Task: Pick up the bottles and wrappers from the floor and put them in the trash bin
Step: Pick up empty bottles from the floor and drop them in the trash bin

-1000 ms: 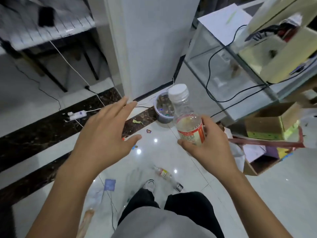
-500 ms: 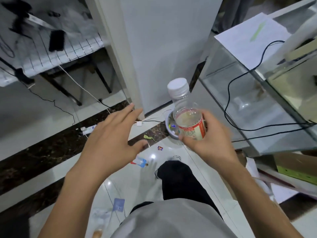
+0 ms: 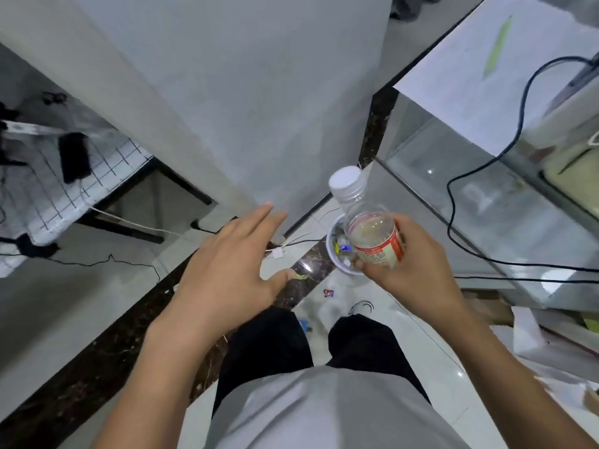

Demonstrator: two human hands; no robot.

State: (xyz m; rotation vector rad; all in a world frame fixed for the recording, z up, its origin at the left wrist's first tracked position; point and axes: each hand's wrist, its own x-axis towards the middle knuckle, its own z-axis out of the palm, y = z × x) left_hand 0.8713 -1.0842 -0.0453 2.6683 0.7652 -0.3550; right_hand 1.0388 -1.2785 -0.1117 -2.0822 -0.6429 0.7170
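Note:
My right hand (image 3: 411,270) grips a clear plastic bottle (image 3: 366,228) with a white cap and a red-and-white label, held upright directly above the small round trash bin (image 3: 331,251). The bin stands on the floor by the base of a white pillar and holds a few scraps. My left hand (image 3: 233,270) hovers open, fingers straight, to the left of the bin and holds nothing. A small red wrapper (image 3: 328,292) lies on the white tiles just before the bin, a yellow-green scrap (image 3: 301,276) lies on the dark floor strip, and a blue wrapper (image 3: 305,325) shows between my legs.
A white pillar (image 3: 259,108) rises right behind the bin. A glass cabinet (image 3: 470,196) with black cables stands at the right. A table with a grid mat (image 3: 64,189) and trailing cords is at the left. Papers and cardboard (image 3: 534,332) lie at the lower right.
I have stepped closer to the bin, which now lies right under the bottle. Both hands keep their pose; the bottle on the floor seen earlier is out of view.

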